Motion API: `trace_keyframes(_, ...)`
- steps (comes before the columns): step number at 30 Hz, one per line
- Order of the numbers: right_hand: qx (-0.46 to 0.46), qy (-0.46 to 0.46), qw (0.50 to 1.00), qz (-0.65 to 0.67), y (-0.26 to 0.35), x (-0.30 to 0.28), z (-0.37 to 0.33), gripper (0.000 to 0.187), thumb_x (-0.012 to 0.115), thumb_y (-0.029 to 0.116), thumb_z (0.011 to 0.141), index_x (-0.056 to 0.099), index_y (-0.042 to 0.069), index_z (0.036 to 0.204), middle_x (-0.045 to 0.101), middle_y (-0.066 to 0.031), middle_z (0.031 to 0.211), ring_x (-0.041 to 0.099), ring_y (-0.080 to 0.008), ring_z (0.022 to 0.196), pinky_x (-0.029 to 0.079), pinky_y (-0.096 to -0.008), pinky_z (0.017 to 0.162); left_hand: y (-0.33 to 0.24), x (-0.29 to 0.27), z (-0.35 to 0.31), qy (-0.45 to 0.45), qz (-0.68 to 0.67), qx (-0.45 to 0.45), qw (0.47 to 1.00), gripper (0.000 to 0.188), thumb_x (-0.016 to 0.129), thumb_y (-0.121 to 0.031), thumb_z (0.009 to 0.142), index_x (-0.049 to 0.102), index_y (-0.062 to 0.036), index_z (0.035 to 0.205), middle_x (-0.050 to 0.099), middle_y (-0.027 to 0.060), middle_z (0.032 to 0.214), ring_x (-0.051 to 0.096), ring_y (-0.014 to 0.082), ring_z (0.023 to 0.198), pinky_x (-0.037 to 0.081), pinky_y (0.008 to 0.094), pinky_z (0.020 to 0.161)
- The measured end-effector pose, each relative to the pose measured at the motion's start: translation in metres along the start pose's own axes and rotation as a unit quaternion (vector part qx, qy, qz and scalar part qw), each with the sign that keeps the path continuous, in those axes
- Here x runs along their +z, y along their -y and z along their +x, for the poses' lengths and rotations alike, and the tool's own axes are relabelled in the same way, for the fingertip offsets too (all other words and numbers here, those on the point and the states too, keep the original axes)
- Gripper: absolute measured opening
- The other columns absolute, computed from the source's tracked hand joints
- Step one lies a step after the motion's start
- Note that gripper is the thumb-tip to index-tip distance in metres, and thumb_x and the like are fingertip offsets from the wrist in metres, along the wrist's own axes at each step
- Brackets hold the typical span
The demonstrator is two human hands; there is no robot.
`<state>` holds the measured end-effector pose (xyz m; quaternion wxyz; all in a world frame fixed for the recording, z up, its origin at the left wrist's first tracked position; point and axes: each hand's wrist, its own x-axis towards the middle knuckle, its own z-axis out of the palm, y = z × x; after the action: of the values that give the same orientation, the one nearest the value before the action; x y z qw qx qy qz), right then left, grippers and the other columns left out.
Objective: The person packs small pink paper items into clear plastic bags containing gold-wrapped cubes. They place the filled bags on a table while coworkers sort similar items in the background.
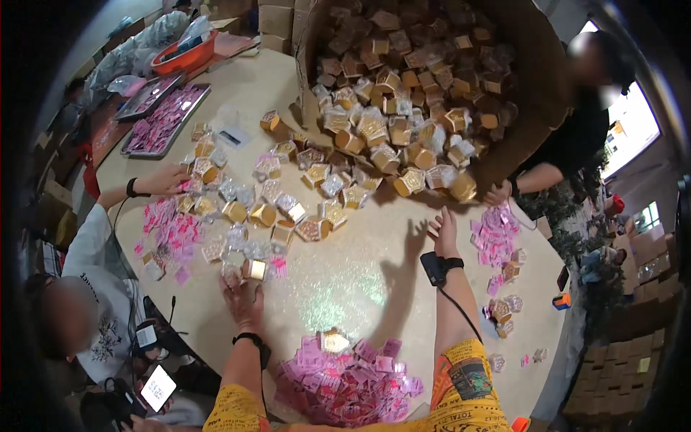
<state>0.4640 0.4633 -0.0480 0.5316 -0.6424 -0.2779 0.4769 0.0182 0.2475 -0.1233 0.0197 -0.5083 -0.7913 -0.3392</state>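
My left hand (243, 297) lies flat on the beige table (360, 288), fingertips touching a small gold box (253, 269) wrapped in clear film. My right hand (443, 229) hovers open above the table, reaching toward the spill of gold boxes (374, 155) pouring from a big tilted cardboard carton (536, 65). Both wrists wear black bands. A heap of small pink packets (345, 381) sits near my body, with one gold box (332, 340) at its edge.
A person at the left rests a hand (167, 180) among boxes and pink packets (169, 230). Another person at the right holds the carton's edge (497, 193). Metal trays of pink packets (162, 119), a red basin (186, 57) and stacked cartons (633, 331) surround the table.
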Motion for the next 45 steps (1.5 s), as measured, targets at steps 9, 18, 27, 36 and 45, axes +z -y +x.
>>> trace_keyframes(9,-0.122,0.120,0.972,-0.164,-0.070,-0.027,-0.073,0.057,0.057,0.033,0.090,0.039,0.004,0.136,0.046,-0.0169,0.130,0.047,-0.0242,0.117,0.039,-0.0332,0.096,0.020,0.009,-0.002,0.022,-0.133,-0.013,0.991,0.080,0.074,-0.020,0.071,0.031,-0.0118,0.138,0.018,0.0245,0.145,0.030,0.0405,0.130,0.036,0.0427,0.102)
trace_keyframes(18,-0.131,0.130,0.965,-0.188,-0.139,-0.104,-0.158,0.060,0.059,0.027,0.088,0.036,-0.001,0.136,0.042,-0.0206,0.135,0.042,-0.0286,0.125,0.034,-0.0360,0.104,0.011,0.005,-0.006,-0.020,-0.120,0.016,0.992,0.075,0.067,-0.023,0.077,0.029,-0.0026,0.139,0.017,0.0259,0.145,0.021,0.0412,0.134,0.026,0.0470,0.108)
trace_keyframes(27,-0.215,0.177,0.892,-0.356,-0.134,-0.086,-0.226,0.059,0.063,0.024,0.081,0.042,0.000,0.130,0.047,-0.0217,0.127,0.043,-0.0375,0.120,0.035,-0.0405,0.101,0.034,0.007,-0.009,0.000,-0.113,-0.011,0.994,0.078,0.069,-0.021,0.074,0.028,-0.0010,0.137,0.020,0.0261,0.144,0.025,0.0422,0.131,0.027,0.0451,0.108)
trace_keyframes(36,-0.236,0.194,0.852,-0.425,-0.149,-0.088,-0.229,0.061,0.059,0.032,0.081,0.042,0.001,0.130,0.039,-0.0249,0.135,0.033,-0.0412,0.126,0.026,-0.0464,0.106,0.015,-0.014,-0.006,-0.002,-0.087,0.006,0.996,0.080,0.070,-0.031,0.073,0.030,0.0008,0.134,0.023,0.0285,0.139,0.024,0.0450,0.130,0.025,0.0474,0.108)
trace_keyframes(45,-0.241,0.197,0.833,-0.457,-0.149,-0.089,-0.225,0.062,0.062,0.034,0.079,0.044,0.004,0.131,0.037,-0.0247,0.136,0.032,-0.0418,0.127,0.026,-0.0475,0.106,0.014,-0.010,-0.004,-0.009,-0.074,0.017,0.997,0.081,0.072,-0.031,0.070,0.030,-0.0033,0.134,0.024,0.0278,0.139,0.025,0.0449,0.130,0.026,0.0491,0.107)
